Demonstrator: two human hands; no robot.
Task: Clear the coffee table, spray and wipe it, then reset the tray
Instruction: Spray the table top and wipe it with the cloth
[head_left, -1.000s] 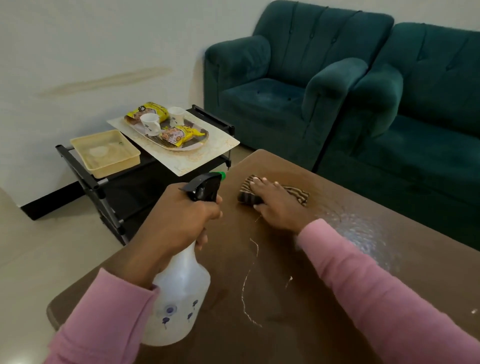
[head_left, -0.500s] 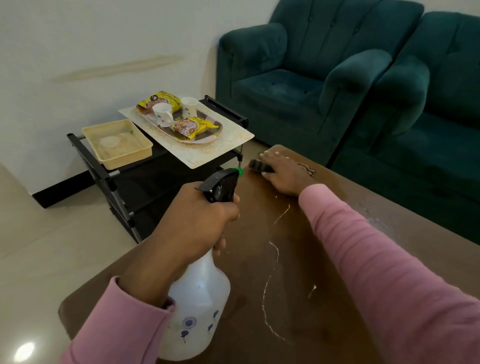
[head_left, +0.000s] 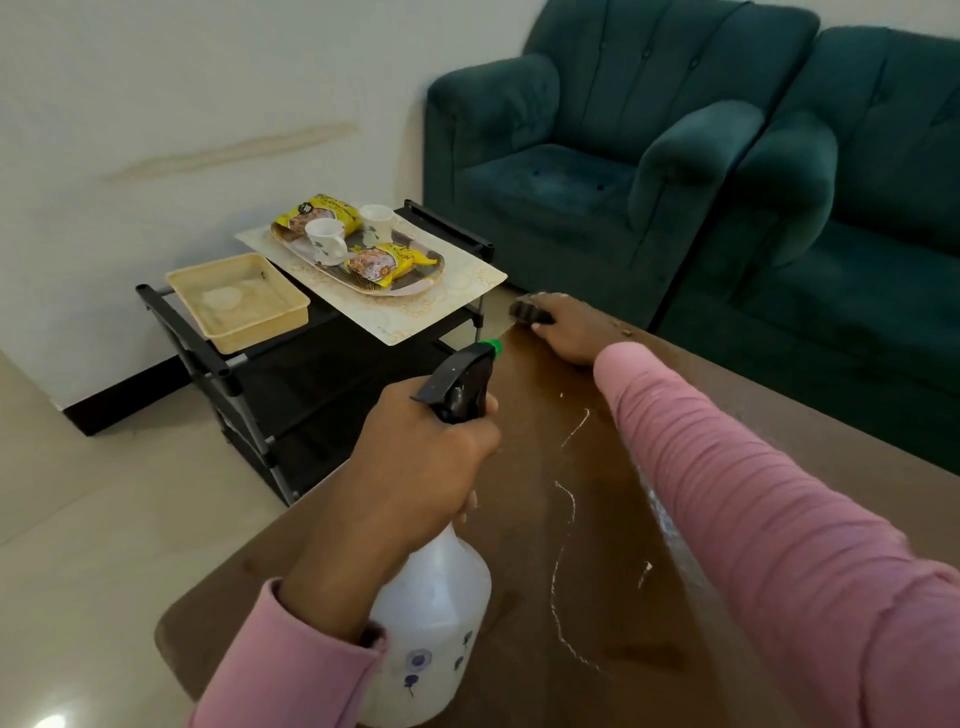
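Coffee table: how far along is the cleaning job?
Done: brown coffee table cleared; oval tray with cups and snacks sits on the black rack. In hand: left hand grips white spray bottle, right hand presses dark cloth at the far corner; wet streaks show. Left: finish wiping, return tray.

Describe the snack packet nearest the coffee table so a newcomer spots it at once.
Left of the green sofa stands a black rack bearing an oval tray. The yellow packet lies at the tray's end nearest the coffee table, before two white mugs; its twin lies behind them, toward the wall.
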